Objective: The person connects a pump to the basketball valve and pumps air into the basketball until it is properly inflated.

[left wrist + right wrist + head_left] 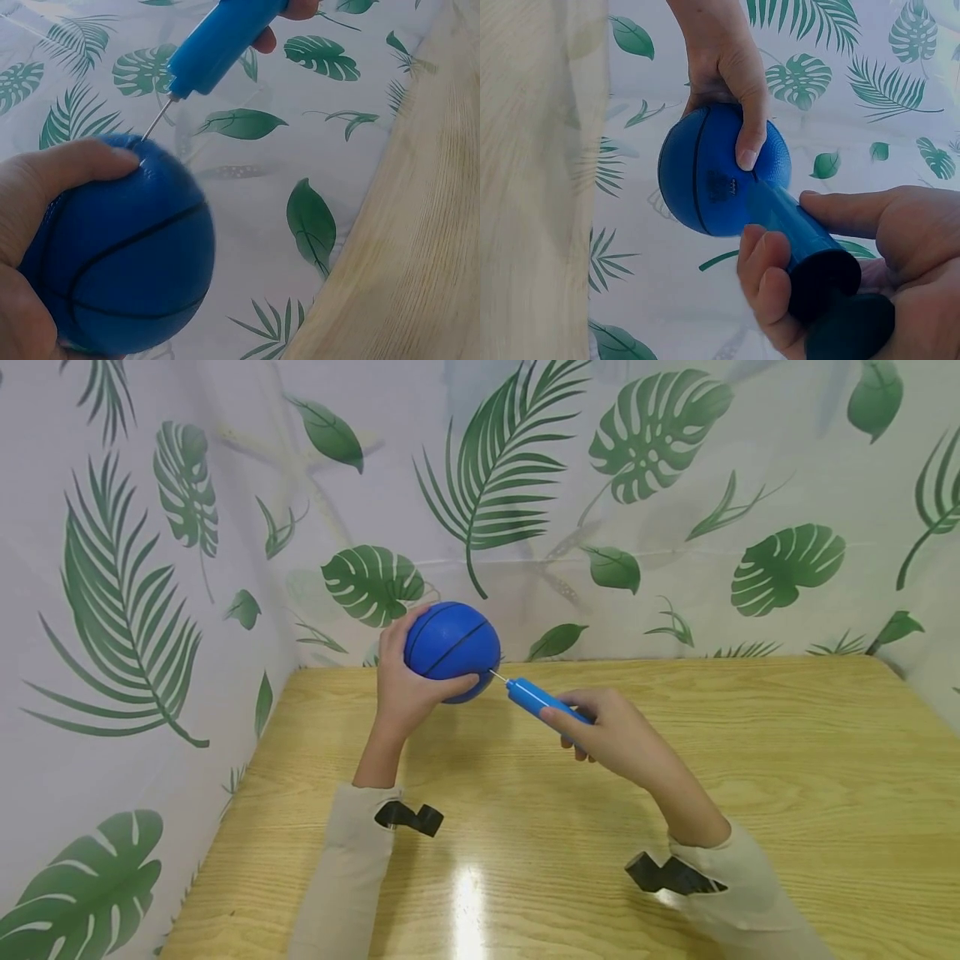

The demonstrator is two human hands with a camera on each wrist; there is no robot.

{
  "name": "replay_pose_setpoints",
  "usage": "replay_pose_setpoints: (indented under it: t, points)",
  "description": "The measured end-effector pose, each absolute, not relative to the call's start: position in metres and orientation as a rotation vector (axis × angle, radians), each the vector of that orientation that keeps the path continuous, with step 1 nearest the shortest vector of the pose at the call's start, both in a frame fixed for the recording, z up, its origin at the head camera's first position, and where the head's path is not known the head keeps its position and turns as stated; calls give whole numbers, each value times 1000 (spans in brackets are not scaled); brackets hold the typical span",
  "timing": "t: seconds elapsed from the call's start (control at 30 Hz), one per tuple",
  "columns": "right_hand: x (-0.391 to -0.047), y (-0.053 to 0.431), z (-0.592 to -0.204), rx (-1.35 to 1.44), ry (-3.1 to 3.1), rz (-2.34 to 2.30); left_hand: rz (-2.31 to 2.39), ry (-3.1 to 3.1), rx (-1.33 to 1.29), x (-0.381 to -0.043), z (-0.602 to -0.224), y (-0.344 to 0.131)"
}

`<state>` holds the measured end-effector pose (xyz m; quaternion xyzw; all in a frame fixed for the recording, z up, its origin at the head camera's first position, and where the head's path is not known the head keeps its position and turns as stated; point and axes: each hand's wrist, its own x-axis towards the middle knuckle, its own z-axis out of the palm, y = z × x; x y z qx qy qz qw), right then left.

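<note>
A small blue ball (pixel 453 639) with black basketball lines is held above the far part of the table by my left hand (pixel 408 689). In the left wrist view my left thumb (pixel 82 161) presses on the ball beside the needle (pixel 156 120). My right hand (pixel 611 731) grips a blue hand pump (pixel 543 703), tilted with its needle toward the ball. The needle's tip meets the ball's surface near the thumb. In the right wrist view the pump's black end and dark handle (pixel 851 326) lie against my right palm.
The wooden table (pixel 525 827) spans the area below my hands. A white cloth with green leaf prints (pixel 525 593) hangs behind it and along the left side. Black camera mounts (pixel 408 817) sit on both beige sleeves.
</note>
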<state>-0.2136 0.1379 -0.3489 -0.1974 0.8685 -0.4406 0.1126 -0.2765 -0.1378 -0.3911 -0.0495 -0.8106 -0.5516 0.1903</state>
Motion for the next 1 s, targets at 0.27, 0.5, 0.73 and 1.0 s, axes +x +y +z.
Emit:
replay_pose_setpoints:
  t: [0.27, 0.5, 0.73, 1.0]
  points:
    - [-219, 157, -347, -493, 2485, -1334, -1591, -2184, 15, -275, -386, -167]
    - [-220, 158, -346, -423, 2461, -1336, -1607, -2207, 14, -278, -388, -163]
    - [-218, 158, -343, -458, 2469, -1361, -1619, -2212, 1, -278, -389, -159]
    - [-218, 156, -345, -530, 2427, -1423, -1640, -2267, 0, -277, -390, -154]
